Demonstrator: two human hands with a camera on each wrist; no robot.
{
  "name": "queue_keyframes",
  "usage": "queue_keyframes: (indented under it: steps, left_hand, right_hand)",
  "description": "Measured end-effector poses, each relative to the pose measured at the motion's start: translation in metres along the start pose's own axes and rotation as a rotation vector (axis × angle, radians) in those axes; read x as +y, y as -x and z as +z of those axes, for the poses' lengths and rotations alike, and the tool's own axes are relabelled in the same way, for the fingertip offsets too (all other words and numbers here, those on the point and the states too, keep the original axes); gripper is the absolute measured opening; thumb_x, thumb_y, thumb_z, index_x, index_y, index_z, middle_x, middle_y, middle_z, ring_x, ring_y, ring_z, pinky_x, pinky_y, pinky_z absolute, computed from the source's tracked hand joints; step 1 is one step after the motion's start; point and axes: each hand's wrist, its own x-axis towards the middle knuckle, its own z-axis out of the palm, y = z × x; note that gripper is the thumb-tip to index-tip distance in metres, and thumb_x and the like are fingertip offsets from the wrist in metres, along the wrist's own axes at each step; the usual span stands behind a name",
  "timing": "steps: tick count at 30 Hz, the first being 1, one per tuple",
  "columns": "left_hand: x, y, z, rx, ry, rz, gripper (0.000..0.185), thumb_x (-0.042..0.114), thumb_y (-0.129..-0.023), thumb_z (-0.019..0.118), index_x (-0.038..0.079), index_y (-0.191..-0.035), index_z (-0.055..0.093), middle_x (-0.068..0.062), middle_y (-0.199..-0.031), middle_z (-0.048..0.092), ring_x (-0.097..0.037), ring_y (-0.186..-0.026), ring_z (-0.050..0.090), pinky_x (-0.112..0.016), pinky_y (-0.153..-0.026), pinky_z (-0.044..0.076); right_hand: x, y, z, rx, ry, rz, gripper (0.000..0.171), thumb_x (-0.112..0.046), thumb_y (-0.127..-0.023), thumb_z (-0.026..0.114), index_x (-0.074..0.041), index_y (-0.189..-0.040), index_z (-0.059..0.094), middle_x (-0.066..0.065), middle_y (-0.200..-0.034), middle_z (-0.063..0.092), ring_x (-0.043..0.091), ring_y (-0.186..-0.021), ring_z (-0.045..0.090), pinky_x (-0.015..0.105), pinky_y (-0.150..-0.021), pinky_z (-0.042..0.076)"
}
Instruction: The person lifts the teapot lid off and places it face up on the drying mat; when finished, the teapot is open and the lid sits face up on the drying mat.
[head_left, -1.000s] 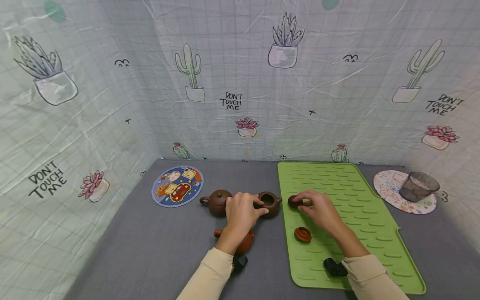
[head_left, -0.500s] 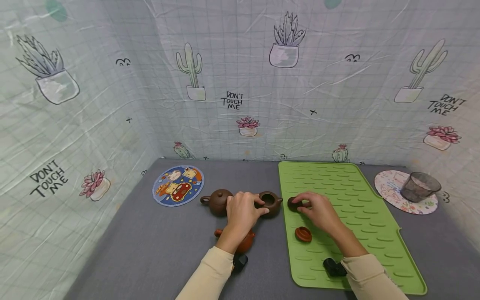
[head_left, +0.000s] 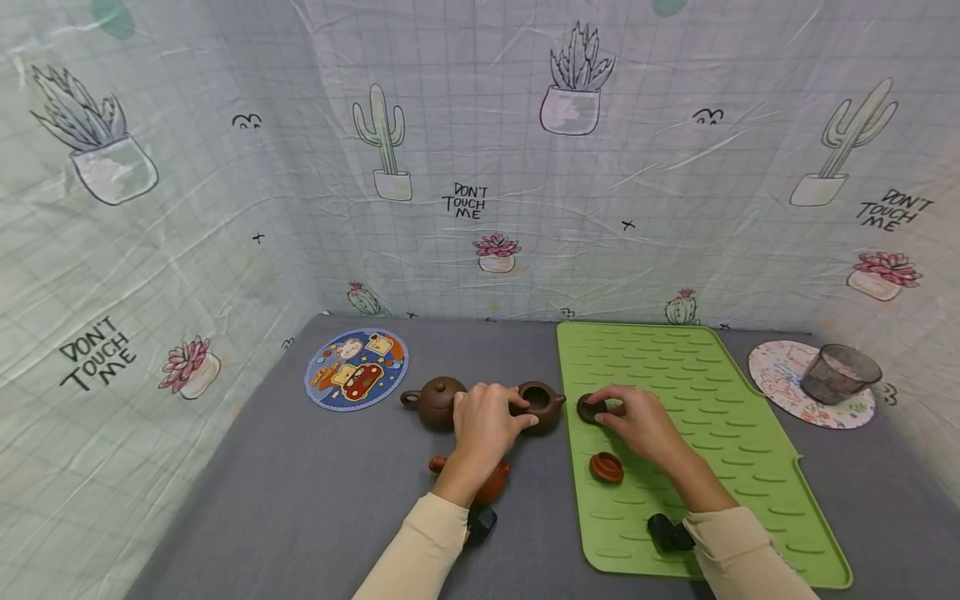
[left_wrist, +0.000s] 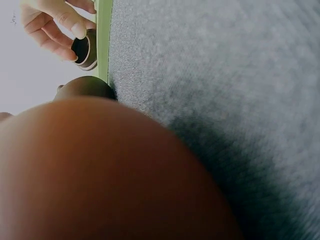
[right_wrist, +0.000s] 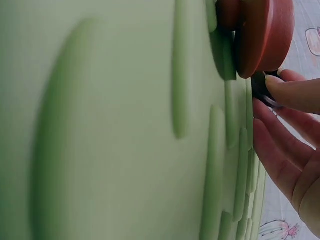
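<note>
My left hand (head_left: pixel 487 425) grips the lidless dark brown teapot (head_left: pixel 542 406) on the grey cloth, thumb at its rim. A second brown teapot (head_left: pixel 435 402) with its lid on stands just left of that hand. An orange-red teapot (head_left: pixel 491 487) lies under my left wrist and fills the left wrist view (left_wrist: pixel 100 175). My right hand (head_left: pixel 637 421) pinches a small dark brown lid (head_left: pixel 590 407) on the green mat (head_left: pixel 712 433); the same lid (left_wrist: pixel 82 49) shows between fingertips (left_wrist: pixel 75 30). An orange-red lid (head_left: pixel 606 467) lies upside down on the mat, and the lid (right_wrist: pixel 262 35) is close in the right wrist view.
A round cartoon coaster (head_left: pixel 356 369) lies at the back left. A dark glass cup (head_left: pixel 838 373) stands on a patterned round coaster (head_left: pixel 780 367) at the back right. Cactus-print sheets wall in the table on three sides. Black wrist cameras (head_left: pixel 670 533) sit at both sleeves.
The dark lid has tilted up a little under my right fingers. Both hands stay in about the same place.
</note>
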Motion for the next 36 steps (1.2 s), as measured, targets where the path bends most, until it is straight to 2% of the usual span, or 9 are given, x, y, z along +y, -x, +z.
queue_keyframes:
  steps: [6, 13, 20, 27, 36]
  left_hand:
    - [0.0005, 0.0009, 0.0012, 0.012, 0.005, 0.005, 0.022, 0.042, -0.072, 0.090, 0.029, -0.090, 0.085, 0.010, -0.116, 0.078, -0.014, -0.076, 0.065, -0.024, -0.061, 0.023]
    - [0.0005, 0.0003, 0.0035, 0.029, 0.015, 0.015, 0.022, 0.040, -0.073, 0.090, 0.029, -0.091, 0.084, 0.006, -0.119, 0.078, -0.015, -0.075, 0.066, -0.023, -0.061, 0.024]
    - [0.0001, -0.0006, 0.0041, 0.027, 0.029, 0.005, 0.023, 0.038, -0.073, 0.089, 0.027, -0.093, 0.084, 0.005, -0.121, 0.077, -0.017, -0.080, 0.069, -0.024, -0.062, 0.024]
    - [0.0019, -0.0019, 0.0046, 0.044, 0.025, 0.017, 0.021, 0.036, -0.073, 0.089, 0.027, -0.090, 0.083, 0.003, -0.111, 0.080, -0.017, -0.070, 0.064, -0.026, -0.062, 0.026]
    - [0.0019, -0.0018, 0.0047, 0.032, 0.027, 0.012, 0.021, 0.035, -0.073, 0.089, 0.027, -0.091, 0.083, 0.003, -0.112, 0.080, -0.016, -0.069, 0.064, -0.026, -0.061, 0.026]
  right_hand:
    - [-0.0012, -0.0013, -0.0009, 0.006, 0.029, -0.002, 0.021, -0.004, -0.090, 0.074, -0.010, -0.111, 0.076, 0.014, -0.113, 0.077, 0.032, -0.099, 0.074, 0.045, -0.079, 0.058]
    - [0.0006, -0.0004, 0.0002, 0.022, 0.018, -0.004, 0.021, -0.003, -0.090, 0.074, -0.010, -0.110, 0.075, 0.015, -0.115, 0.076, 0.032, -0.098, 0.075, 0.046, -0.080, 0.060]
    - [0.0019, 0.0007, 0.0016, 0.036, 0.023, -0.007, 0.020, -0.003, -0.089, 0.075, -0.009, -0.108, 0.074, 0.015, -0.114, 0.076, 0.032, -0.096, 0.075, 0.047, -0.081, 0.059]
    - [0.0014, 0.0016, 0.0004, 0.036, 0.022, -0.015, 0.019, -0.003, -0.089, 0.075, -0.009, -0.107, 0.074, 0.015, -0.113, 0.076, 0.032, -0.096, 0.075, 0.048, -0.081, 0.059]
    - [0.0005, 0.0014, 0.0007, 0.034, 0.033, -0.003, 0.020, -0.004, -0.089, 0.075, -0.009, -0.108, 0.074, 0.014, -0.114, 0.076, 0.032, -0.096, 0.075, 0.049, -0.082, 0.059]
